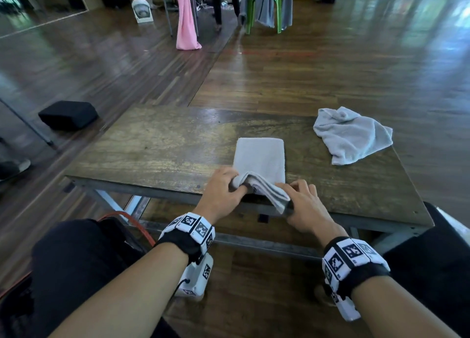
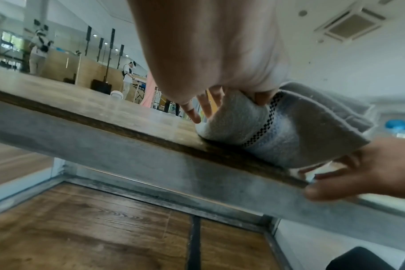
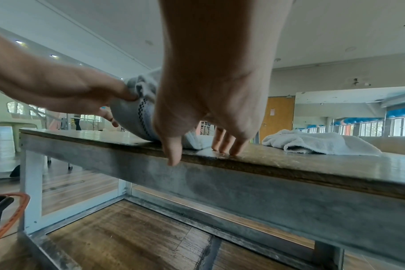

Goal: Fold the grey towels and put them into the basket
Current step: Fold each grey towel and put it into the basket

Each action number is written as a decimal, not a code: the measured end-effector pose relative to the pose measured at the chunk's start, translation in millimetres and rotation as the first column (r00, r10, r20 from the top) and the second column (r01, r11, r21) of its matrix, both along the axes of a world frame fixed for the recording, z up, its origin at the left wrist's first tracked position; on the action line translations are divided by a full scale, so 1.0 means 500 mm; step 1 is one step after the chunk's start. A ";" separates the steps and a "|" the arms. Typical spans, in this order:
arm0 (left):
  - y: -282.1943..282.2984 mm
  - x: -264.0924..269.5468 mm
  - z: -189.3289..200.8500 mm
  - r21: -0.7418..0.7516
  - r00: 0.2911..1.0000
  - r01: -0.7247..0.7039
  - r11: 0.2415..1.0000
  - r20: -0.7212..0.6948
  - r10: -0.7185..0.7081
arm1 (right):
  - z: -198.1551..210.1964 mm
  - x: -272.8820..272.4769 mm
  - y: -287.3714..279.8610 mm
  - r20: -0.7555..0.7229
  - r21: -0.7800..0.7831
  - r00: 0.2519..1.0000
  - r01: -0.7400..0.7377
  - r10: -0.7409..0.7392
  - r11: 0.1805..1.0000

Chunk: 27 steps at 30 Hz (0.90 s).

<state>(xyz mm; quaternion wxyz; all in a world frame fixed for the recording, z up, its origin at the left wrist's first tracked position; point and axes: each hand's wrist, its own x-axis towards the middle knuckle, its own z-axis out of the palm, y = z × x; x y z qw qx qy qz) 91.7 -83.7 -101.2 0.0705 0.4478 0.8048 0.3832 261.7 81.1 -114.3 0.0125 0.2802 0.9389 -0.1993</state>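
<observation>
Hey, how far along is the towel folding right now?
Partly done. The folded towel already lies as a narrow strip on the table, and the left hand and right hand are lifting its near end for another fold. The crumpled towel is untouched. No basket clearly shows, so nothing looks put away yet.

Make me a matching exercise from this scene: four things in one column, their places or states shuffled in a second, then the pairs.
Things:
1. folded towel
2. crumpled towel
3. pink cloth
4. black box

Places or states:
A. hangs at the far side of the room
B. lies loose on the table's right part
C. sits on the floor left of the table
D. near end lifted by both hands

Pairs: 1-D, 2-B, 3-A, 4-C
</observation>
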 end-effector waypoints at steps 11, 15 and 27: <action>-0.009 -0.024 0.018 0.207 0.846 0.013 0.978 0.519 -0.121 | 0.008 -0.029 -0.009 -0.520 -0.253 0.835 0.049 -0.179 0.966; -0.005 -0.045 -0.011 0.040 0.920 0.035 0.999 0.389 -0.048 | 0.018 -0.051 -0.006 -0.497 -0.335 0.830 0.088 -0.255 0.938; 0.079 -0.099 -0.026 0.001 0.905 -0.171 0.985 0.396 0.156 | -0.007 -0.111 0.053 -0.400 -0.431 0.879 0.070 -0.260 0.900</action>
